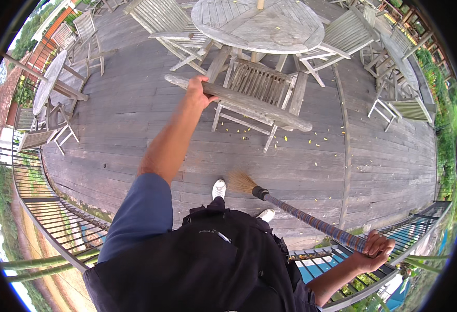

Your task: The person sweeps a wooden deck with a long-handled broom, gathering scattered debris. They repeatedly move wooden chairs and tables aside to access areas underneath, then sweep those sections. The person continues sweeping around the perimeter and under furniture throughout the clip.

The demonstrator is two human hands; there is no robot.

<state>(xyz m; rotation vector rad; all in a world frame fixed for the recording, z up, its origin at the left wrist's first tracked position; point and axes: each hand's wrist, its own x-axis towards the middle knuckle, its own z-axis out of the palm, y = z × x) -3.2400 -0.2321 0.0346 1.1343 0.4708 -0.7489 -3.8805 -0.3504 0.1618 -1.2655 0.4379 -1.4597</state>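
Note:
My left hand [200, 93] reaches forward and grips the top rail of a weathered wooden folding chair [267, 107], near the rail's left end. The chair stands at the edge of a round slatted wooden table [257, 29]. Low on the right, my right hand [377, 251] is closed around the end of a broom handle [314, 219] wrapped in striped material. The broom slants down to the left, and its straw-coloured bristles [242, 182] are beside my white shoe [219, 189]. Small yellow leaves or petals [285, 138] lie on the boards under and right of the chair.
More wooden chairs [343, 35] flank the round table. Another table [51, 82] with chairs stands at the left, and one [400, 58] at the right. A metal railing [49, 218] runs along the edge of the plank deck [134, 128], close behind me.

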